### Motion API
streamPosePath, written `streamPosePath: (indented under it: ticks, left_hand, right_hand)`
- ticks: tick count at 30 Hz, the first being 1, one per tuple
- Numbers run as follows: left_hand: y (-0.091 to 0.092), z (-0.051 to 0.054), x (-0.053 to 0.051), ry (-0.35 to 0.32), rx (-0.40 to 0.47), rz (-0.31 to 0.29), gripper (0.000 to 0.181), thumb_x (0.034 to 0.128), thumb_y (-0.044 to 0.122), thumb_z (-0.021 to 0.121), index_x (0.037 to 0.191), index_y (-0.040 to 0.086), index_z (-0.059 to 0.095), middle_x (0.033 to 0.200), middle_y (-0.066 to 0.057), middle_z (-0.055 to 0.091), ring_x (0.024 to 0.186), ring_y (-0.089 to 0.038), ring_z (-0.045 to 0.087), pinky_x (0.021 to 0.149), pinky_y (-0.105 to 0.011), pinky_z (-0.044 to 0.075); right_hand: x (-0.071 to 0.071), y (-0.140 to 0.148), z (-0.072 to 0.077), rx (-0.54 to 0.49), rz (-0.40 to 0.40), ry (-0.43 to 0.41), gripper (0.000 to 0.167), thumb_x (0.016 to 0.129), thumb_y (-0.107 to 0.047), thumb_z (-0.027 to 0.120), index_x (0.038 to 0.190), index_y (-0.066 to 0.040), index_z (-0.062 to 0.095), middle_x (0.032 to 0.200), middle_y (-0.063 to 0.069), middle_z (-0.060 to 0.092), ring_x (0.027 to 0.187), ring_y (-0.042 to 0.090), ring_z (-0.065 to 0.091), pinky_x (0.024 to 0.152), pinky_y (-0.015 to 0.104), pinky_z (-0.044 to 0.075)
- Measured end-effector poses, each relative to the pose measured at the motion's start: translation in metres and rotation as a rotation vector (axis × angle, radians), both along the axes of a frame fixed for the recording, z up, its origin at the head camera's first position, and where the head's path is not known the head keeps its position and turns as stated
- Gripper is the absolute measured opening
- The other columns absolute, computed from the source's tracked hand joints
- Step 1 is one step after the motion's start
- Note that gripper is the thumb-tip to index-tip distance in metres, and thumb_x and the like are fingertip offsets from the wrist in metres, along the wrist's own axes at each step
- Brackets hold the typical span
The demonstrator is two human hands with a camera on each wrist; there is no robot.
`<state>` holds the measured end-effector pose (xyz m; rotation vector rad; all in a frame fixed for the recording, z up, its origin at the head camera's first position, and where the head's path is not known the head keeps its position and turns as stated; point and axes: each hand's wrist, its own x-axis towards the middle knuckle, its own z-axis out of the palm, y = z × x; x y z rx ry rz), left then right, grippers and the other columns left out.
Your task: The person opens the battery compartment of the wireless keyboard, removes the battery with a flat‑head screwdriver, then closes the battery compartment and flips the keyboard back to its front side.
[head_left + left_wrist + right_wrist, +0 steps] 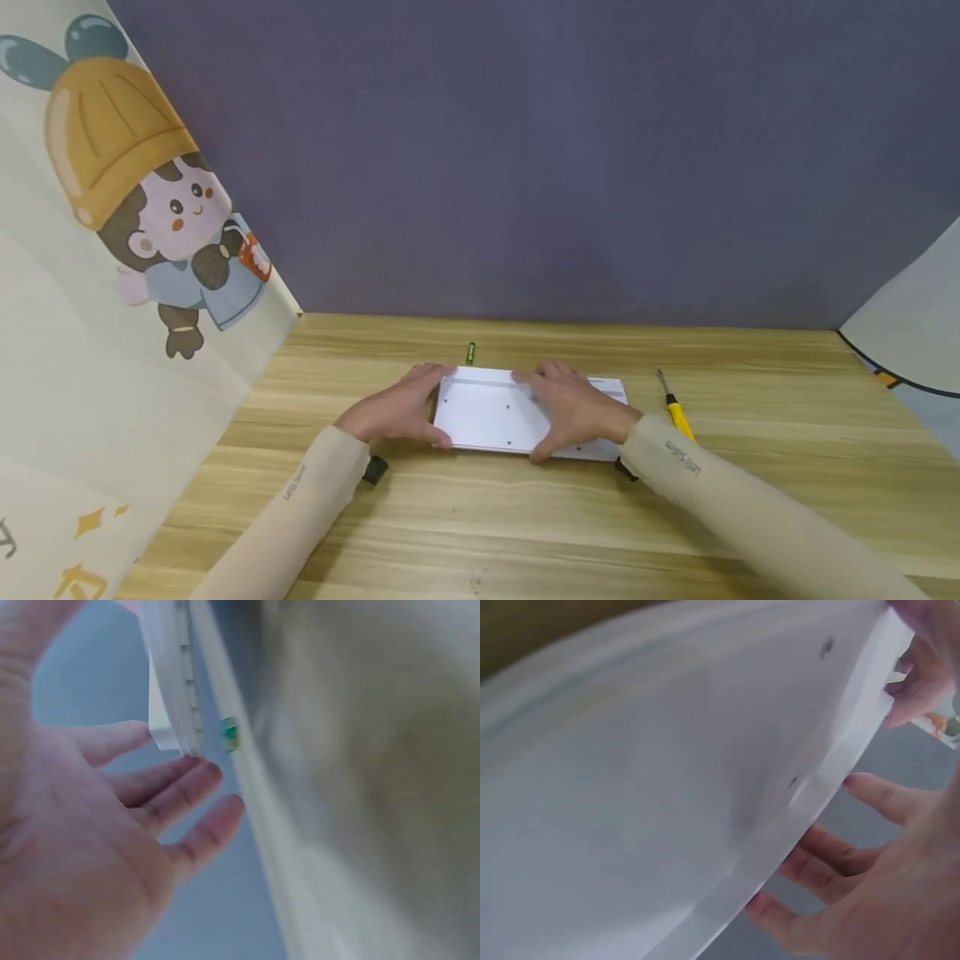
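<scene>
A white keyboard (480, 425) is held underside up over the wooden table, with several small dark screw spots on its back. In the left wrist view, key edges show along the side of the keyboard (184, 675). My left hand (401, 408) grips its left end, thumb at the near edge and fingers at the far edge. Right of the middle, my right hand (573, 408) spans the keyboard the same way. Fingertips of the right hand (885, 877) touch the raised long edge of the keyboard (667, 787) in the right wrist view.
Just beyond the keyboard lies a small green battery (471, 353). A screwdriver (677, 412) with a yellow and black handle lies to the right, partly behind the right forearm. A dark panel (525, 167) rises behind the wooden table (480, 525).
</scene>
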<state>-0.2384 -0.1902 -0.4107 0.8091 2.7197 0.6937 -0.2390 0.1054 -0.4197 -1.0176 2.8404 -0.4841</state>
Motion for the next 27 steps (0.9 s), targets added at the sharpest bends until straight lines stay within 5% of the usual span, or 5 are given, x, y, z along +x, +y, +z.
streamPosePath:
  ticks: [11, 16, 22, 27]
  left_hand:
    - [-0.012, 0.045, 0.005, 0.088, 0.284, -0.081, 0.106, 0.0691, 0.041, 0.083, 0.150, 0.014, 0.021, 0.144, -0.005, 0.036, 0.125, -0.027, 0.041, 0.101, -0.047, 0.035]
    - [-0.013, 0.066, 0.009, 0.184, 0.395, -0.151, 0.095, 0.0786, 0.034, 0.076, 0.152, 0.016, 0.018, 0.145, -0.006, 0.035, 0.127, -0.028, 0.039, 0.103, -0.047, 0.032]
    - [0.000, 0.088, 0.014, 0.355, 0.555, -0.275, 0.090, 0.0875, 0.055, 0.058, 0.149, 0.002, 0.019, 0.145, -0.013, 0.035, 0.127, -0.029, 0.038, 0.105, -0.046, 0.030]
    - [0.019, 0.103, 0.017, 0.440, 0.631, -0.301, 0.091, 0.0874, 0.062, 0.050, 0.148, -0.001, 0.023, 0.148, -0.013, 0.030, 0.127, -0.028, 0.037, 0.105, -0.043, 0.030]
  right_hand:
    - [0.008, 0.013, 0.015, -0.179, -0.037, 0.001, 0.115, 0.053, -0.060, 0.083, 0.149, -0.025, 0.030, 0.128, 0.000, 0.039, 0.111, 0.017, 0.041, 0.087, 0.040, 0.042]
    - [0.014, 0.015, 0.021, -0.286, -0.033, 0.008, 0.116, 0.055, -0.068, 0.078, 0.150, -0.030, 0.025, 0.126, -0.003, 0.038, 0.108, 0.015, 0.042, 0.084, 0.037, 0.043]
    - [0.020, 0.010, 0.023, -0.399, -0.033, 0.050, 0.118, 0.056, -0.066, 0.079, 0.150, -0.038, 0.012, 0.139, -0.005, 0.031, 0.119, 0.016, 0.038, 0.090, 0.047, 0.042]
    - [0.023, 0.001, 0.023, -0.521, -0.006, 0.076, 0.119, 0.059, -0.054, 0.084, 0.151, -0.035, 0.011, 0.141, -0.001, 0.031, 0.121, 0.018, 0.037, 0.091, 0.051, 0.041]
